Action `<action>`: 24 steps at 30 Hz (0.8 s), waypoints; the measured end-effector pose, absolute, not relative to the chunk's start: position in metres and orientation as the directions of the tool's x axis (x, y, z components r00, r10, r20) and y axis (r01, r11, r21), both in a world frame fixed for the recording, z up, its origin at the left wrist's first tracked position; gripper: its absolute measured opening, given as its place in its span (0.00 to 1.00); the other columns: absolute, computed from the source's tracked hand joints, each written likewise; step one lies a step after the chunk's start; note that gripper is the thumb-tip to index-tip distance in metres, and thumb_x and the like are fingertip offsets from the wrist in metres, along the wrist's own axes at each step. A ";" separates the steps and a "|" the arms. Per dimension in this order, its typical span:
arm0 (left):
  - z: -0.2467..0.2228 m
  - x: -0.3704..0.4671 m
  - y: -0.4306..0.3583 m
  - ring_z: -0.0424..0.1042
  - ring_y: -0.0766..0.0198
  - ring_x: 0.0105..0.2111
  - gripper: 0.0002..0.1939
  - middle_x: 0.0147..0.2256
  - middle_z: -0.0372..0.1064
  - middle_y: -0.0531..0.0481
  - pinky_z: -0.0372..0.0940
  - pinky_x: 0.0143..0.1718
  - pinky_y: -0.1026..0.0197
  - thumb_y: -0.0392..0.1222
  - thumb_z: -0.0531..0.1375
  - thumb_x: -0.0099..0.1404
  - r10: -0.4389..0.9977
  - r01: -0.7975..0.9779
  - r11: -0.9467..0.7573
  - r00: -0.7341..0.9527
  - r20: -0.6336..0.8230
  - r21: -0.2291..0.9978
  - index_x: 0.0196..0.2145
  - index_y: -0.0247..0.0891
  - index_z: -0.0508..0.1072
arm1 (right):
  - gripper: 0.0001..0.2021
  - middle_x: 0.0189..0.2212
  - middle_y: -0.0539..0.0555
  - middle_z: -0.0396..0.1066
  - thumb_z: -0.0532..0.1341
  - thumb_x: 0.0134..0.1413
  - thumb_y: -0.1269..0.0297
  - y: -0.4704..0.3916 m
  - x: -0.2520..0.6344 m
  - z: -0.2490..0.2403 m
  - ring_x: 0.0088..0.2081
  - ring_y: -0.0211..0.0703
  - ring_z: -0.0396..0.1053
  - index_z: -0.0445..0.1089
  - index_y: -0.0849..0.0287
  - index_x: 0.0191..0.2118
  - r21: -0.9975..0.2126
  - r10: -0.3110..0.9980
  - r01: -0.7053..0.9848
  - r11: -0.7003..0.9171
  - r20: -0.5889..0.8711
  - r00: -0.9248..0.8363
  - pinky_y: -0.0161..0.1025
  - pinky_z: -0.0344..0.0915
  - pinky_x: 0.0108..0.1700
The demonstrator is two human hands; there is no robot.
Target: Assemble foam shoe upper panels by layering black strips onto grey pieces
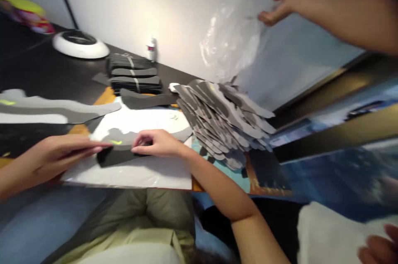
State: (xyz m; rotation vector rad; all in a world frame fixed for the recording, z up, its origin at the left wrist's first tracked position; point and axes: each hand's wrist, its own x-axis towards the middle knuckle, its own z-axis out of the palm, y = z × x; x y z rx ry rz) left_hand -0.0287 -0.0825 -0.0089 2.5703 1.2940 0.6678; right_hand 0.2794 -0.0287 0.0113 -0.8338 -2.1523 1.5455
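A flat, curved grey piece [120, 135] with a small yellow-green mark lies along a dark strip [120, 157] on a white board [137, 174] in front of me. My left hand [70, 154] comes in from the left, thumb and fingers pinched at the left end of these two pieces. Over their middle, my right hand [160, 143] bends its index finger and thumb down onto the edge where grey meets dark. Its fingertips press close together there. Blur hides the exact grip of both hands.
To the right lies a large heap of grey cut pieces [224, 118]. Banded dark stacks [133, 75], a white lamp base [81, 44] and a small bottle [151, 50] stand behind. Long grey pieces [56, 108] lie left. Another person's hand [280, 6] is near clear plastic [230, 40].
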 end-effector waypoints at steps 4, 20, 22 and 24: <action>-0.007 -0.044 -0.102 0.77 0.65 0.40 0.23 0.49 0.80 0.49 0.67 0.40 0.71 0.50 0.48 0.82 0.877 0.740 -0.476 0.437 0.198 0.476 0.65 0.43 0.73 | 0.05 0.34 0.50 0.78 0.70 0.60 0.64 -0.034 0.280 0.012 0.38 0.39 0.75 0.76 0.59 0.37 -0.937 0.662 0.267 0.224 -0.055 -0.748 0.34 0.67 0.42; -0.019 -0.013 -0.117 0.62 0.70 0.29 0.16 0.30 0.63 0.55 0.56 0.33 0.70 0.44 0.58 0.80 0.769 0.620 -0.639 0.502 0.396 0.456 0.60 0.47 0.77 | 0.06 0.35 0.51 0.79 0.68 0.57 0.60 -0.038 0.280 0.013 0.38 0.41 0.76 0.76 0.57 0.36 -0.923 0.675 0.314 0.221 -0.088 -0.732 0.37 0.67 0.43; -0.019 -0.012 -0.116 0.62 0.69 0.30 0.16 0.30 0.65 0.55 0.57 0.34 0.69 0.45 0.57 0.80 0.781 0.627 -0.625 0.498 0.378 0.466 0.60 0.45 0.78 | 0.06 0.35 0.51 0.79 0.68 0.57 0.61 -0.038 0.280 0.015 0.38 0.41 0.76 0.76 0.57 0.36 -0.916 0.677 0.327 0.232 -0.090 -0.731 0.37 0.67 0.43; -0.018 -0.012 -0.117 0.63 0.68 0.30 0.16 0.30 0.66 0.54 0.57 0.34 0.68 0.47 0.56 0.81 0.789 0.631 -0.615 0.492 0.369 0.473 0.59 0.44 0.78 | 0.05 0.35 0.51 0.79 0.68 0.57 0.62 -0.039 0.280 0.018 0.38 0.41 0.76 0.76 0.57 0.35 -0.910 0.678 0.337 0.240 -0.092 -0.730 0.37 0.67 0.43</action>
